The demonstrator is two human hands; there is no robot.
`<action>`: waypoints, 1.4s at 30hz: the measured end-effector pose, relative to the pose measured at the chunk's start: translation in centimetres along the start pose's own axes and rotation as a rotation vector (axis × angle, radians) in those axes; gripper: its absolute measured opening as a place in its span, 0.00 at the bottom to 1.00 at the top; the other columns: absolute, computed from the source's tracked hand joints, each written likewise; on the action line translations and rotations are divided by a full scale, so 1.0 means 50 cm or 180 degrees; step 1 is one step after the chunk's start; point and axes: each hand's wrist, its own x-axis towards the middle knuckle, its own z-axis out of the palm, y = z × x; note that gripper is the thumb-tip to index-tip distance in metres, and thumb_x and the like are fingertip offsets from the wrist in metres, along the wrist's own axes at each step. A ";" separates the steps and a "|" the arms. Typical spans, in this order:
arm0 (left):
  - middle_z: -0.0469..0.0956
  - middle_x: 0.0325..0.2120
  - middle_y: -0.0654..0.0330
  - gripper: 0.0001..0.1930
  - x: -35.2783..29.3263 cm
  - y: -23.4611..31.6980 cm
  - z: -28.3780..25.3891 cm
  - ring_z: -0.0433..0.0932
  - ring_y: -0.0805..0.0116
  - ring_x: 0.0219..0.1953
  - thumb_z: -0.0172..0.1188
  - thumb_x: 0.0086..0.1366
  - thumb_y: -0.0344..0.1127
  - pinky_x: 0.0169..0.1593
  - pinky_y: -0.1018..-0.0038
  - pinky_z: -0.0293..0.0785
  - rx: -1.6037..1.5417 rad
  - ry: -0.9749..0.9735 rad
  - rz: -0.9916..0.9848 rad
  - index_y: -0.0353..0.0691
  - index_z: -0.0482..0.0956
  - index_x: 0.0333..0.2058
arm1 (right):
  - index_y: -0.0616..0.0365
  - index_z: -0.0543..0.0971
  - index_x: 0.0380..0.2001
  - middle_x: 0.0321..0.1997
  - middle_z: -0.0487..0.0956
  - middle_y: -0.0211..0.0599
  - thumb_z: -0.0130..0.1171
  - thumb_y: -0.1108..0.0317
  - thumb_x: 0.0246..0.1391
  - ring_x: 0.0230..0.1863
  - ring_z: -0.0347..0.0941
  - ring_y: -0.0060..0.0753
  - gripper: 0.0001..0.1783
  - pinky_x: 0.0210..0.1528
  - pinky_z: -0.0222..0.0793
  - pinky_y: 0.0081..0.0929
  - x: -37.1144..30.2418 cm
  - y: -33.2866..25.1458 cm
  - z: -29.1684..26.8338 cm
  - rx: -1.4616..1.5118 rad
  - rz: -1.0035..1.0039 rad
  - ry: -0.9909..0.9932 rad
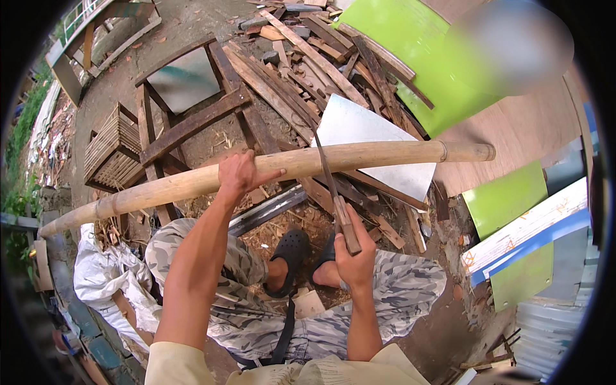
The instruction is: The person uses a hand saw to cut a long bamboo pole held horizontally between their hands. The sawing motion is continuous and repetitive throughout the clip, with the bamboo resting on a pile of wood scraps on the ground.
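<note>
A: Begin at the far left and state the position of the pole [298,162]

B: Its narrow end starts there, and it runs bowed across the view to a cut end right of centre. What bears its weight cannot be determined

A: Items along the left?

B: A white sack [112,271] on the near side of the pole; a slatted crate [115,149] and a dark wooden frame [196,127] on the far side

A: Left hand [239,173]?

B: Wrapped over the pole left of its middle, grasping it, thumb laid along the bamboo and pointing right

A: Centre?

B: Dark shoes [290,256] on the littered ground below the pole; scrap wood [314,59] heaped beyond. The blade of the knife [329,181] crosses the pole, right of the thumb and apart from it. Whether the edge has bitten in cannot be determined

A: Right hand [356,247]?

B: Fingers closed round the knife's wooden handle, on the near side of the pole

A: Remainder, to the right?

B: A white panel [366,128] behind the pole, a green sheet [410,32] beyond it, then plywood [520,122] and, nearest the lower right rim, a corrugated sheet [552,330]
</note>
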 end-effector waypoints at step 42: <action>0.85 0.26 0.48 0.54 -0.006 -0.007 -0.032 0.86 0.53 0.31 0.56 0.44 0.90 0.36 0.59 0.80 0.0100 -0.0199 -0.0133 0.33 0.87 0.31 | 0.66 0.72 0.68 0.54 0.84 0.55 0.57 0.76 0.58 0.44 0.83 0.31 0.32 0.46 0.76 0.28 -0.101 -0.003 -0.002 0.0108 0.0466 -0.0246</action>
